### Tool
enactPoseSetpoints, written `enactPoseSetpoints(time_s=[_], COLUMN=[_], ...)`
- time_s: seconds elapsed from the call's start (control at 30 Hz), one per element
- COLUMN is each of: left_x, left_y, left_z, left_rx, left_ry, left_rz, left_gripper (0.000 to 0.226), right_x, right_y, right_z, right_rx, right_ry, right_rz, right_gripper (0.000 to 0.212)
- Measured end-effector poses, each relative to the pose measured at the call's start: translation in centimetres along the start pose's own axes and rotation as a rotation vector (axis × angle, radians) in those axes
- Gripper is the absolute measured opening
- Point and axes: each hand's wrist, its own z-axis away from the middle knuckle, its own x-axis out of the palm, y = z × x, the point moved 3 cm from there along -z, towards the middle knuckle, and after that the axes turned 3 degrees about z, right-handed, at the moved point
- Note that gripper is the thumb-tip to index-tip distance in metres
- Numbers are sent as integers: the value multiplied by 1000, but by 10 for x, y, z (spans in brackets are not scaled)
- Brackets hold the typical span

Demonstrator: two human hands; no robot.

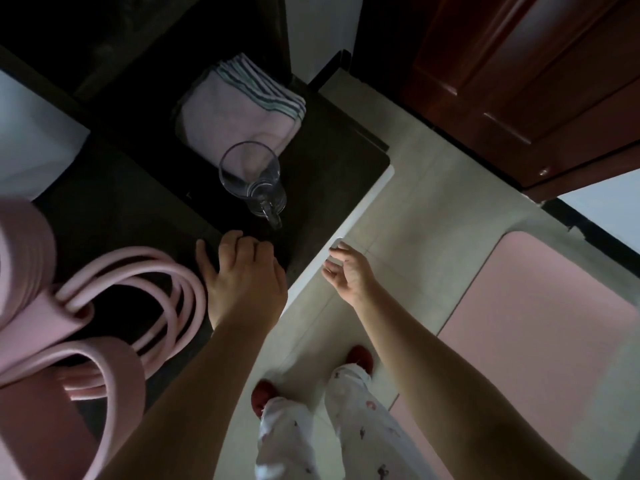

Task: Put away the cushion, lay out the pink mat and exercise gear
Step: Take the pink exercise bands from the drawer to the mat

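Pink foam dominates the left of the frame: a rolled mat point(20, 258) and looped pink tubing point(149, 299) lie on a dark tabletop point(332, 157). Above centre, a folded pink towel point(239, 116) sits touching a clear glass jug point(254, 181). The left hand point(242, 275) rests at the table's edge, fingers curled, holding nothing. The right hand point(348, 271) hovers over pale floor tiles point(415, 216), fingers spread and empty. At lower right, a pink mat point(540, 317) lies flat on the floor.
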Motion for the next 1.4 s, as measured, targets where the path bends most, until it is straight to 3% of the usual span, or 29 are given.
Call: enactPoseSetpoints(time_s=[0.2, 0.33, 0.43, 0.67, 0.77, 0.83, 0.93, 1.07, 1.27, 1.4], left_x=[0, -2, -4, -3, 0, 2, 5, 6, 4, -13], left_y=[-3, -2, -1, -1, -2, -3, -5, -5, -7, -13], left_z=[0, 0, -1, 0, 0, 0, 0, 0, -1, 3], left_rx=[-20, -9, 2, 25, 13, -4, -34, -22, 11, 38], left_ry=[-57, -29, 3, -15, -29, -42, -60, -26, -41, -18], left_rz=[55, 75, 50, 24, 11, 35, 15, 14, 102, 310], left_gripper=[22, 19, 26, 43, 37, 31, 30, 32, 33, 31], right_x=[-2, 2, 5, 6, 5, 4, 1, -5, -45, -24], right_y=[3, 2, 3, 5, 8, 6, -3, -8, -14, -19], right_z=[-11, -16, -17, -20, -18, -17, -13, 1, 35, 72], right_rx=[2, 7, 11, 15, 4, 5, 6, -67, -192, -354], right_ry=[-6, -7, -12, 3, -42, -87, -98, -107, 52, 78], right_rz=[-31, -72, -141, -154, -121, -48, 68, 235, 597, 721], right_gripper=[50, 30, 40, 42, 36, 18, 12, 40, 32, 28])
